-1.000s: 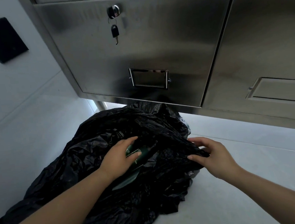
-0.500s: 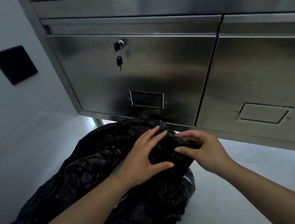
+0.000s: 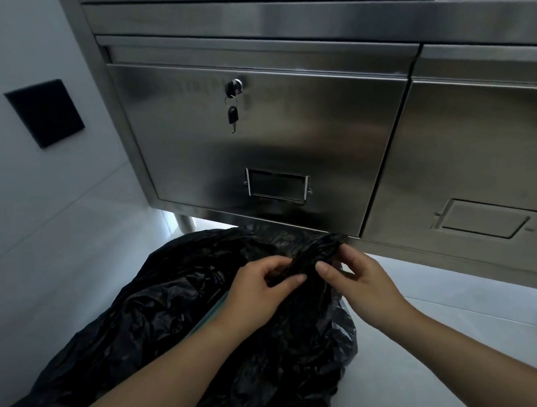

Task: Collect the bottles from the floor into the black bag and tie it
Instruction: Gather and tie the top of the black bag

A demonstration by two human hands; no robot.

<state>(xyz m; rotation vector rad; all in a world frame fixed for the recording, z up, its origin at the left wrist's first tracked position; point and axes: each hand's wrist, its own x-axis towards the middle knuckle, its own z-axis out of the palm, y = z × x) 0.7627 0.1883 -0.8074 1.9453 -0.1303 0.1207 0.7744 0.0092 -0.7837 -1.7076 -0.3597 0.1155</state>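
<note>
A second ago the left hand [image 3: 261,288] lay flat on a green bottle in the open mouth of the black bag [image 3: 172,309]. Now that mouth is gathered shut and both hands have met at the top of it. The bottle is out of sight. Only a pale green sliver [image 3: 212,315] shows beside the left wrist, and what it is cannot be told. The view has also tipped upward, so more of the steel cabinet [image 3: 271,144] shows.

The bag lies slumped on the pale floor [image 3: 437,367] in front of the cabinet, crumpled, glossy and spread wide towards the lower left. Its top is drawn into a twisted neck [image 3: 317,254] that rises just below the cabinet's bottom edge.

The left hand pinches the bunched plastic between thumb and curled fingers. The right hand [image 3: 361,279] grips the same neck from the other side, fingers bent round it and thumb pointing towards the left hand. Both forearms reach in from the bottom of the view, with the hands almost touching.

A key [image 3: 233,115] hangs from the lock on the cabinet door.
</note>
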